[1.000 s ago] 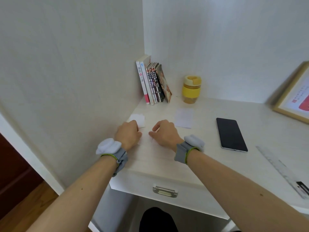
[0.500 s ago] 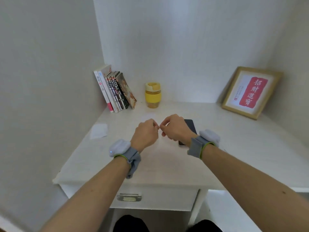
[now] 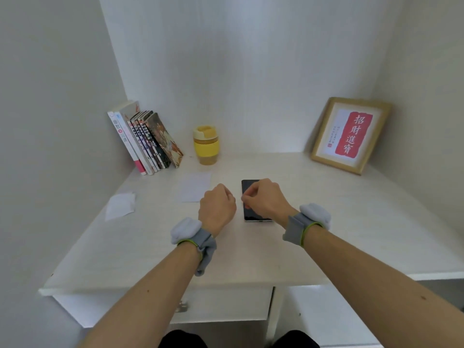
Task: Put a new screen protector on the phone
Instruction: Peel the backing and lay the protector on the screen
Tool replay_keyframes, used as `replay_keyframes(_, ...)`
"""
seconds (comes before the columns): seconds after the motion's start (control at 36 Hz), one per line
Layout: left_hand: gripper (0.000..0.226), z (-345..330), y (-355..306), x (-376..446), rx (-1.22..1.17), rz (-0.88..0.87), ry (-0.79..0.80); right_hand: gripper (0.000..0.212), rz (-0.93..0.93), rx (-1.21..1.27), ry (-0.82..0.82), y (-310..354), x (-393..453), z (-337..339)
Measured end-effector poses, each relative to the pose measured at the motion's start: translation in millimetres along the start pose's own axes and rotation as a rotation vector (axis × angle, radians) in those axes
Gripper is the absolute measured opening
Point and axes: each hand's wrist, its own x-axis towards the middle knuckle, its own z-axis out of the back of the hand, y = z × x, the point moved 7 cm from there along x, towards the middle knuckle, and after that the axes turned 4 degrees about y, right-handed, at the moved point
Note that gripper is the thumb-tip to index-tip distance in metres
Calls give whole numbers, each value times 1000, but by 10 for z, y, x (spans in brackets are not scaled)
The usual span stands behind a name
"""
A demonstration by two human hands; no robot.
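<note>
A black phone [image 3: 251, 215] lies face up on the white desk [image 3: 351, 222], near the middle. My right hand [image 3: 267, 199] hovers over its upper half, thumb and fingertips pinched on something thin and clear with a small red tab, apparently the screen protector [image 3: 247, 206]. My left hand [image 3: 217, 205] is just left of the phone with its fingers curled under. What it holds, if anything, is hidden behind its knuckles. The two hands are a short gap apart.
A white sheet [image 3: 194, 187] lies left of the phone and a crumpled white wrapper [image 3: 120, 204] further left. Books [image 3: 148, 141] and a yellow cup [image 3: 206, 144] stand at the back, with a framed picture [image 3: 350, 135] at the back right. A drawer handle [image 3: 182, 307] is below the desk edge.
Both hands left the desk's left side and moved right to the phone. They were touching half a second ago and are now slightly apart, the right one over the screen.
</note>
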Motion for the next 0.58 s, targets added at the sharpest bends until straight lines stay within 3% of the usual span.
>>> replay_keyframes(0.17,22,349,334,227,60,81,-141,18,-4,2,59,274,236,-354)
replay_keyframes(0.36,39,434,774,515,323,323,-111,34,-29,-154,56,481,524,-678)
replay_keyframes(0.58,38,323,1001,734,392,313,-68,45,-68,-298,49,509,717,-809)
